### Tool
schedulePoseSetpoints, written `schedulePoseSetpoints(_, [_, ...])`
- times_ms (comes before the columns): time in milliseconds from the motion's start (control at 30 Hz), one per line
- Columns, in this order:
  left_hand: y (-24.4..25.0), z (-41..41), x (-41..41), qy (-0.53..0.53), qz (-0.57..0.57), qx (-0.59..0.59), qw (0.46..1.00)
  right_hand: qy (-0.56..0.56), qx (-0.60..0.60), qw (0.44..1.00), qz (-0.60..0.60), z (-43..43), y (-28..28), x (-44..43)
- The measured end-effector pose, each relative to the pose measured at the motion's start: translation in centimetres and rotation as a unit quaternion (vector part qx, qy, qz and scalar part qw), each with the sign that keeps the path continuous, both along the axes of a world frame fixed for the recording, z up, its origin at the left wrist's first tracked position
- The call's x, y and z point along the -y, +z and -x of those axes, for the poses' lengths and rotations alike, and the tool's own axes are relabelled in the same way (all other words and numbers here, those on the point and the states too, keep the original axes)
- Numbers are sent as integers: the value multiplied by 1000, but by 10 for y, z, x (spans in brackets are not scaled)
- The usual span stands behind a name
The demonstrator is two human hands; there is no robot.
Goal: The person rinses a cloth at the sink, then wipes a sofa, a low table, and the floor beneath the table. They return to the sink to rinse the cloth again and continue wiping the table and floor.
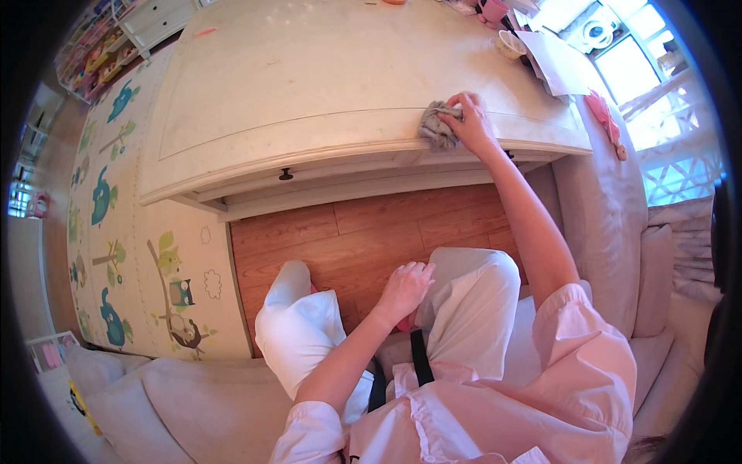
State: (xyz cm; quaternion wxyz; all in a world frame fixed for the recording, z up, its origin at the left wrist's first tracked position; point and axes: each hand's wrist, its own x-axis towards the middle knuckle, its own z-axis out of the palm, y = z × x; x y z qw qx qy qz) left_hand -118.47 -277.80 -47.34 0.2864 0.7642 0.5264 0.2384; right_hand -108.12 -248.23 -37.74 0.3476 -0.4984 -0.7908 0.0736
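My right hand (472,122) grips a crumpled grey cloth (439,124) at the near edge of a white wooden coffee table (324,75). The cloth rests on the tabletop and reaches over the rim. Its outline is slightly blurred. Between my knees, my left hand (407,288) hangs above the wood floor, near the inner side of my right trouser leg. I see no object in it, and its fingers lie close together and slightly bent. Faint marks show on the tabletop.
A plastic cup (510,45), a pink mug (493,11) and white paper (553,64) crowd the table's right end. A drawer knob (286,174) juts from the front. A beige sofa (214,400) surrounds me, with a pink item (604,119) on its right arm. A patterned mat (191,255) lies left.
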Motion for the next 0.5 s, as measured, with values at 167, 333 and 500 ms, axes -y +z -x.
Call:
schedulePoseSetpoints(167, [8,2,0,-9,11,-29,999,64,106,992,-22,7,5,27])
schedulePoseSetpoints(333, [25,1,-1,-9,-25,-26,999,84,76,991,-71,7,3,32])
schedulePoseSetpoints(500, [33,-1,1,-17,-44,-21,999,128,22,989,-76,47,-20,54])
